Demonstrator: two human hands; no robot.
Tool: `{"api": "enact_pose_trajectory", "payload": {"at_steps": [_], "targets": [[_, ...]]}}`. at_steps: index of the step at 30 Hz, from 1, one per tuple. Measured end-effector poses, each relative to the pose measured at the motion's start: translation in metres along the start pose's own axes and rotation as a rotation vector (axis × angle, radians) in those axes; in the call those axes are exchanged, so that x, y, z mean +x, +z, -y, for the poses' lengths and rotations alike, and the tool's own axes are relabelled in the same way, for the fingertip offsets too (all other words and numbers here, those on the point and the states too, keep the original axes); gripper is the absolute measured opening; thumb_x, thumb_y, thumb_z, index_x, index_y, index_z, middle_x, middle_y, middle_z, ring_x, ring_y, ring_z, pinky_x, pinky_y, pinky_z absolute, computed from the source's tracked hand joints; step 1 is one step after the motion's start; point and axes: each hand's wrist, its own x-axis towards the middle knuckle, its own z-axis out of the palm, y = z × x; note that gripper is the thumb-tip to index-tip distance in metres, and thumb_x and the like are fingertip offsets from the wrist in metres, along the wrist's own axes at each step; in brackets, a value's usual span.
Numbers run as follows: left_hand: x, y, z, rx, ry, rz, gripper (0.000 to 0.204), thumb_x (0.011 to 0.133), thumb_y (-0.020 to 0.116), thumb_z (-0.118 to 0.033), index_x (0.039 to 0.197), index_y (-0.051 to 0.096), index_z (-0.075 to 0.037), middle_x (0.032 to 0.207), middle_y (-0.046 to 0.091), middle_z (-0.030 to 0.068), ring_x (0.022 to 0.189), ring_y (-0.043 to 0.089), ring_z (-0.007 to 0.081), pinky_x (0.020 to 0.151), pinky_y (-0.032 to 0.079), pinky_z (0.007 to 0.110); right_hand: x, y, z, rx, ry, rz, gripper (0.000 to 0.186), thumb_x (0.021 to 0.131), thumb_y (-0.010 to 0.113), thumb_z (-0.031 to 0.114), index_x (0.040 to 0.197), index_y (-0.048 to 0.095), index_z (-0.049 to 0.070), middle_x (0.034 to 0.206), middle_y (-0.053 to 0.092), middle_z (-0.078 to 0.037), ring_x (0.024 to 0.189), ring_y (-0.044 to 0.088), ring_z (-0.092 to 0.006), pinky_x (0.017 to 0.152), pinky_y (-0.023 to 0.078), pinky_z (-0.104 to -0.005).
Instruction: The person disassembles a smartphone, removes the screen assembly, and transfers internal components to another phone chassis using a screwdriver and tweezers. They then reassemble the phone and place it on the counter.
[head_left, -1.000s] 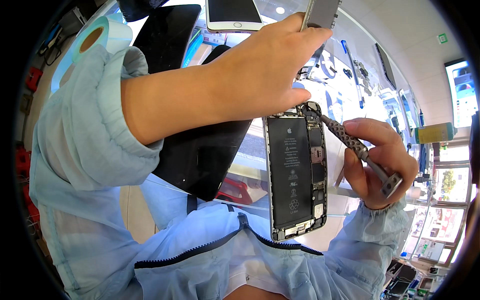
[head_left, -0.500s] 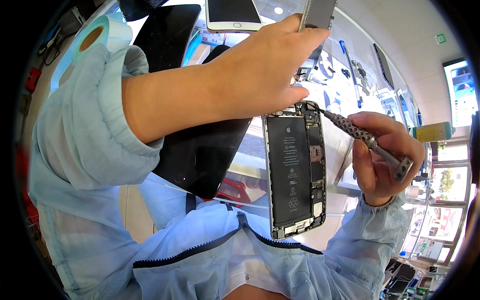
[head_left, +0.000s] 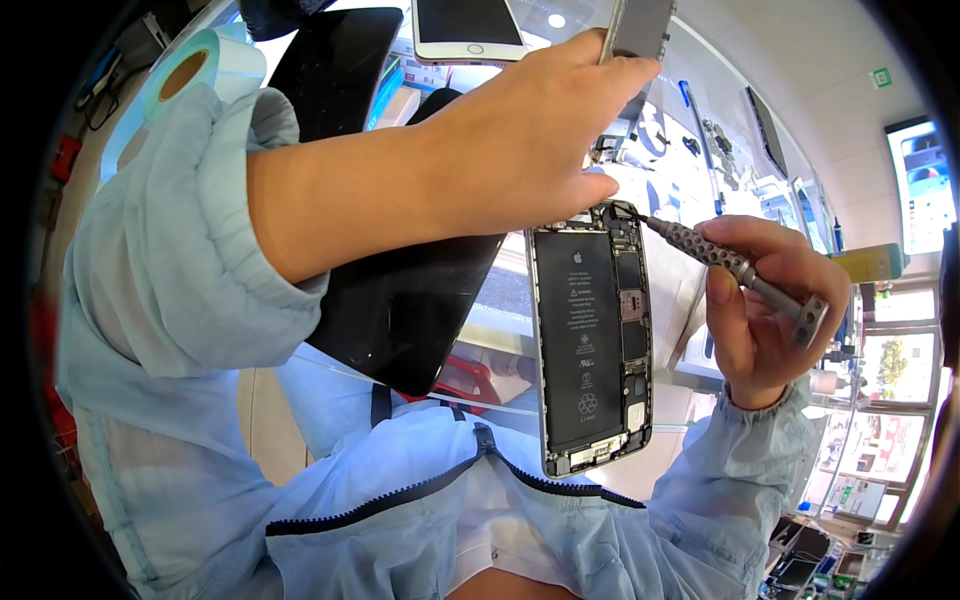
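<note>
An opened smartphone point(head_left: 582, 340) lies before me, its black battery and circuit board exposed. My left hand point(head_left: 545, 140) reaches over its top end, fingers closed round the raised screen panel point(head_left: 640, 28); the thumb rests close to the phone's upper edge. My right hand point(head_left: 770, 310) grips a grey metal screwdriver point(head_left: 708, 252) with a dimpled shaft. Its thin tip is at the upper right corner of the phone's insides. Whether the tip touches a screw is too small to tell.
A large black glass panel point(head_left: 400, 320) lies under my left forearm. Beyond it are a second dark panel point(head_left: 335, 70), a white phone point(head_left: 468, 30) and a roll of pale tape point(head_left: 190, 75). A blue pen point(head_left: 703, 140) and small parts lie at the far right.
The back end of the screwdriver and the fingers of my right hand have shifted slightly, while the tip stays at the same corner. My left hand has hardly moved.
</note>
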Motion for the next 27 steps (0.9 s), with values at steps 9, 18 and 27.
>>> {"api": "enact_pose_trajectory", "payload": {"at_steps": [9, 18, 27], "targets": [[0.0, -0.001, -0.002, -0.039, -0.079, 0.027, 0.07, 0.065, 0.075, -0.009, 0.128, 0.045, -0.002, 0.104, 0.053, 0.0181, 0.093, 0.055, 0.0338, 0.081, 0.045, 0.038, 0.005, 0.003, -0.005, -0.021, -0.07, -0.072, 0.041, 0.074, 0.065, -0.012, 0.102, 0.036, -0.002, 0.093, 0.061, -0.027, 0.075, 0.063, -0.0203, 0.065, 0.053, -0.0264], [-0.001, -0.002, -0.002, -0.054, -0.098, 0.025, 0.073, 0.064, 0.076, -0.011, 0.131, 0.045, -0.007, 0.107, 0.055, 0.0161, 0.094, 0.054, 0.0335, 0.081, 0.045, 0.037, 0.005, 0.001, -0.004, -0.063, -0.039, -0.065, 0.035, 0.08, 0.063, -0.004, 0.104, 0.037, 0.002, 0.095, 0.062, -0.025, 0.079, 0.064, -0.0215, 0.066, 0.053, -0.0248], [0.001, -0.005, -0.006, -0.028, -0.052, 0.052, 0.067, 0.063, 0.074, -0.007, 0.122, 0.045, 0.008, 0.097, 0.051, 0.0218, 0.087, 0.056, 0.0342, 0.075, 0.047, 0.037, 0.009, 0.005, -0.011, 0.113, 0.054, -0.189, 0.035, 0.078, 0.063, -0.009, 0.102, 0.039, -0.002, 0.09, 0.061, -0.019, 0.08, 0.063, -0.0197, 0.071, 0.051, -0.0254]]}}
